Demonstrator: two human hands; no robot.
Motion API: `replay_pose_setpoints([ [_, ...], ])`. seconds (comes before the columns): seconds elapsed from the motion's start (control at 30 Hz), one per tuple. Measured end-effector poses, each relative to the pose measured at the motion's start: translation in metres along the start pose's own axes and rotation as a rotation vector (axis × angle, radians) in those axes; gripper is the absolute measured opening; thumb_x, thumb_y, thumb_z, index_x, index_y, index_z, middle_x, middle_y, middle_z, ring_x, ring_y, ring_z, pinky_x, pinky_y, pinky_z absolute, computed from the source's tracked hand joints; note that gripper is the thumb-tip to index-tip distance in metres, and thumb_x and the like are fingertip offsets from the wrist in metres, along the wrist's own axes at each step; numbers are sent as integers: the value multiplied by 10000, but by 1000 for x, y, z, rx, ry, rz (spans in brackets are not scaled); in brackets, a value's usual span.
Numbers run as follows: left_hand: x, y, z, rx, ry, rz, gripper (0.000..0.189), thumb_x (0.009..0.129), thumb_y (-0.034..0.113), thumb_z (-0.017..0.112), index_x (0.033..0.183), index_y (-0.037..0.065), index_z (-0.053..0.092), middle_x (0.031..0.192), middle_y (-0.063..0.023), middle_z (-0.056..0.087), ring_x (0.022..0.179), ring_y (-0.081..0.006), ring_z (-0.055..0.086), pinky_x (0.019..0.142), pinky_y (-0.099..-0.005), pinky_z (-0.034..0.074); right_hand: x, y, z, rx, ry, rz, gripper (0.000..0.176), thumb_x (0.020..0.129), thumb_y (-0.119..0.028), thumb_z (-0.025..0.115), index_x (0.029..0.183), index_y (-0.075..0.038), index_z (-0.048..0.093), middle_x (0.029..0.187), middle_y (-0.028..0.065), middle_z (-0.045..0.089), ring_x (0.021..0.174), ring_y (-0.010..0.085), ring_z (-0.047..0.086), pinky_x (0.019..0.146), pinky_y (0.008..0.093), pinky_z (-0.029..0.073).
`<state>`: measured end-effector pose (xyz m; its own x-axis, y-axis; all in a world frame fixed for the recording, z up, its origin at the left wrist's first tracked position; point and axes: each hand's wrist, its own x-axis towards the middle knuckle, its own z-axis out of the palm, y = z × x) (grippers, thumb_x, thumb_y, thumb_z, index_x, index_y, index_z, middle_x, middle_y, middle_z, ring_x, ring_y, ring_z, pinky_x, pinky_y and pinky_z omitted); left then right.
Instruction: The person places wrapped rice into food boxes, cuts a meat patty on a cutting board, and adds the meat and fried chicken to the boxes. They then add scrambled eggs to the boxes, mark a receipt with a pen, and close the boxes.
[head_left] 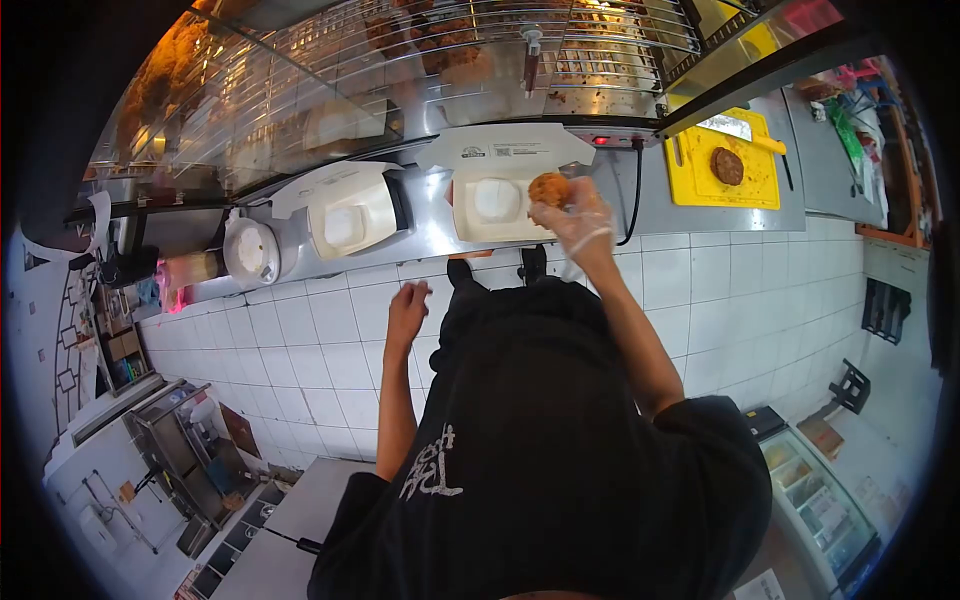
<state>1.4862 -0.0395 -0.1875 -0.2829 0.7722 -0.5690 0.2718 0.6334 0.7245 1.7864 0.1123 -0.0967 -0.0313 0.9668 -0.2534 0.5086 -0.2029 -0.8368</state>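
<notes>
My right hand (582,220), in a clear plastic glove, grips a piece of fried chicken (549,188) with an orange-brown crust. It holds the chicken over the right side of an open paper box (470,222) on the steel counter. Inside that box is a white rice mound (496,200). A second open paper box (325,235) to the left also contains a white rice mound (344,226). My left hand (407,312) is bare, its fingers curled with nothing visible in them. It hangs in front of the counter edge, apart from both boxes.
A yellow cutting board (690,188) at the right carries a brown patty (727,166) and a cleaver (728,126). A round container (252,252) stands at the counter's left end. Behind the boxes is a heated display case (420,95) with wire racks and fried food.
</notes>
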Motion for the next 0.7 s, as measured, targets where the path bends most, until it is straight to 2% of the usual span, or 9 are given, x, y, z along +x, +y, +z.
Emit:
replay_pose_setpoints([
  [0.07,8,50,1,24,-30,63,358,970,344,549,905,8,654,627,-46,549,586,-107,509,575,-273,415,14,14,28,-691,57,19,540,801,-433,727,1146,-59,544,1041,186,661,1028,314,614,880,405,484],
  [0.13,12,82,9,-60,-118,230,338,968,333,558,940,10,655,653,-30,568,604,-108,515,594,-269,419,20,28,35,-744,13,-46,565,807,-485,692,1175,-80,554,1072,193,657,1080,383,569,926,473,438],
  [0.2,16,109,16,-32,-94,315,331,979,326,551,979,7,637,707,-28,583,658,-103,526,639,-264,431,24,36,35,-905,264,-264,468,821,-439,703,1105,-80,609,1021,171,662,976,323,610,841,438,475],
  [0.23,16,115,18,2,-76,385,327,990,320,544,1018,3,620,761,-27,598,713,-99,537,683,-259,444,24,34,23,-907,254,-266,468,821,-439,703,1105,-80,609,1021,171,662,976,323,610,841,438,475],
  [0.3,22,128,24,-77,33,424,331,980,330,557,1043,11,623,848,-52,623,777,-124,563,716,-267,455,28,26,-16,-318,160,-356,368,850,-397,703,1018,-74,648,930,117,657,833,250,636,716,384,502],
  [0.37,36,133,35,-154,152,478,340,969,340,571,1068,20,625,935,-77,649,841,-150,589,748,-276,467,36,-10,-35,-108,326,-454,256,867,-319,704,936,-76,662,849,62,621,661,195,608,602,315,485],
  [0.47,64,114,54,-173,248,338,352,972,345,565,1110,24,614,1050,-100,645,939,-184,596,819,-297,470,62,-62,-34,-210,430,-733,169,899,-264,669,903,-96,657,779,27,607,620,192,602,544,306,481],
  [0.53,86,94,66,-250,177,321,371,970,351,557,1109,13,615,1029,-107,654,940,-197,604,831,-315,471,74,-86,-30,-785,623,-1100,106,917,-233,637,912,-129,660,809,12,625,590,185,594,481,320,468],
  [0.7,97,101,64,-53,210,212,404,944,383,553,1044,4,648,942,-148,700,888,-257,667,813,-348,498,81,-90,-28,-799,610,-1036,147,923,-246,613,1044,-185,671,948,-1,654,517,192,573,430,335,447],
])
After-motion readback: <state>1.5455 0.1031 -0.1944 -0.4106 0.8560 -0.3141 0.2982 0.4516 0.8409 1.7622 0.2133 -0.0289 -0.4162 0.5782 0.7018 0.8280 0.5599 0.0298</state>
